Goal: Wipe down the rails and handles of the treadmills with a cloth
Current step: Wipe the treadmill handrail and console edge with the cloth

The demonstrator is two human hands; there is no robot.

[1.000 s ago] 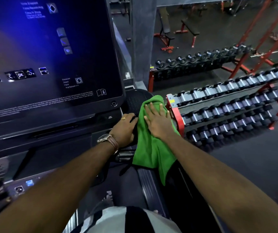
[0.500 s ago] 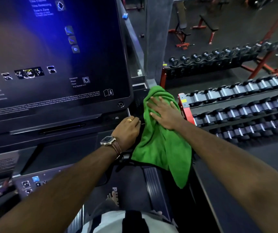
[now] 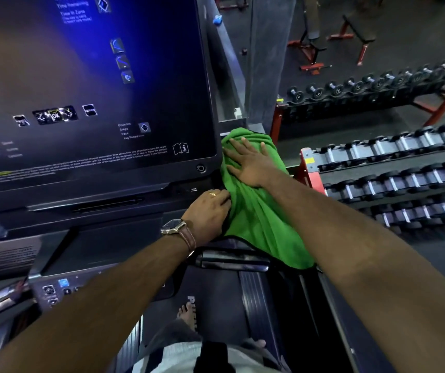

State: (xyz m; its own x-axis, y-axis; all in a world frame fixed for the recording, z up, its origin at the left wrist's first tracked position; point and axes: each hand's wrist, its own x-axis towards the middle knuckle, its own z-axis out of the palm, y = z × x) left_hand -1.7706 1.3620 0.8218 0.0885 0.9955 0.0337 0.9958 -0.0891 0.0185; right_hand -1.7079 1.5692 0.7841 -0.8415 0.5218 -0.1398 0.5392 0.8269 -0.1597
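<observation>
A green cloth (image 3: 259,219) is draped over the right end of the treadmill console, just right of the big dark screen (image 3: 89,98). My right hand (image 3: 251,162) lies flat on the cloth's upper part, fingers spread and straight, pressing it down. My left hand (image 3: 207,211), with a ring and a wristwatch, rests at the cloth's left edge with its fingers curled against the fabric. The cloth's lower end hangs over a shiny black handle (image 3: 232,261). What lies under the cloth is hidden.
Red dumbbell racks (image 3: 393,168) full of dumbbells stand close on the right. A grey pillar (image 3: 267,63) rises behind the console. A control panel with buttons (image 3: 57,289) sits at lower left. The treadmill belt (image 3: 216,305) and my bare foot are below.
My right hand has slid the cloth up and leftward towards the screen's lower right corner. My left hand stays at the cloth's edge. The view has moved closer.
</observation>
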